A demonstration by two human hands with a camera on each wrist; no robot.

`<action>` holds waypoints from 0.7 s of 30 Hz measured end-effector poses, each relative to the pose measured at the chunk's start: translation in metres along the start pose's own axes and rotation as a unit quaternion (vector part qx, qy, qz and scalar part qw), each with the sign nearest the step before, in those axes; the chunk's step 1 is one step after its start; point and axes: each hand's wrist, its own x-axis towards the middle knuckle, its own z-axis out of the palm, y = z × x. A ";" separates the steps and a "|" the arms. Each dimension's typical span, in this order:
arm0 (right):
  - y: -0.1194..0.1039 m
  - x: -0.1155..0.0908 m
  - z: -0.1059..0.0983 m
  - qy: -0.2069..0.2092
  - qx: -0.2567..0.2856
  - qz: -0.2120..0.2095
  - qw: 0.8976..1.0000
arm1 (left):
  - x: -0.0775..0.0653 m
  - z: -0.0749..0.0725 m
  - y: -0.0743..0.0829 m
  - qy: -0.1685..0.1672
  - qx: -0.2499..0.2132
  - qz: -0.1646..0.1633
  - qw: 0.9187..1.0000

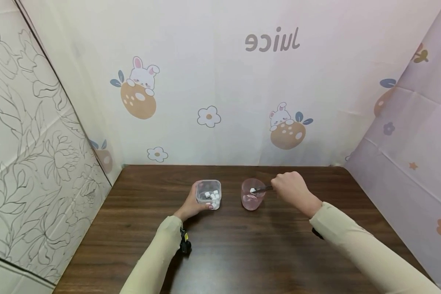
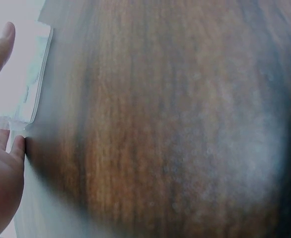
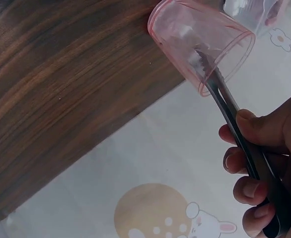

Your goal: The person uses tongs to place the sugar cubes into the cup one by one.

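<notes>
With its thumb over the near side, my left hand [image 1: 191,205] holds a clear, square plastic container [image 1: 208,185] on the table; several small white cubes [image 1: 213,196] lie inside. In the left wrist view the container is washed out and only part of the hand shows. My right hand [image 1: 293,190] grips black tongs [image 3: 254,161], whose tips reach into the mouth of a translucent pink cup [image 1: 248,203]. A white cube [image 1: 252,190] shows at the tong tips in the head view. Pale shapes are visible through the cup's wall.
The dark wood-grain table [image 1: 235,253] ends at a patterned cloth backdrop [image 1: 213,81] behind the cup and container. Cloth panels with flower prints stand at the left [image 1: 44,143] and right. The cup stands right of the container, with a narrow gap between them.
</notes>
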 end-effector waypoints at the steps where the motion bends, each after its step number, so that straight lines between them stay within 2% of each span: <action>1: -0.001 0.002 0.000 -0.001 -0.004 -0.003 1.000 | 0.000 0.000 0.002 -0.002 -0.003 0.001 1.000; 7: -0.008 0.015 0.000 0.001 -0.038 -0.019 0.999 | -0.008 -0.005 0.030 -0.020 -0.022 0.011 0.999; 10: -0.011 0.021 0.000 0.009 -0.052 -0.022 0.998 | -0.009 -0.005 0.035 -0.021 -0.014 0.003 1.000; 15: -0.016 0.027 0.008 0.003 -0.062 -0.021 0.998 | -0.002 0.000 0.009 0.001 0.008 -0.015 1.000; 17: -0.017 0.028 0.011 -0.004 -0.063 -0.020 0.998 | 0.000 0.001 -0.001 0.006 0.014 -0.012 1.000; 21: -0.019 0.028 0.009 -0.019 -0.059 -0.017 0.998 | 0.000 0.000 -0.003 0.005 0.021 -0.008 1.000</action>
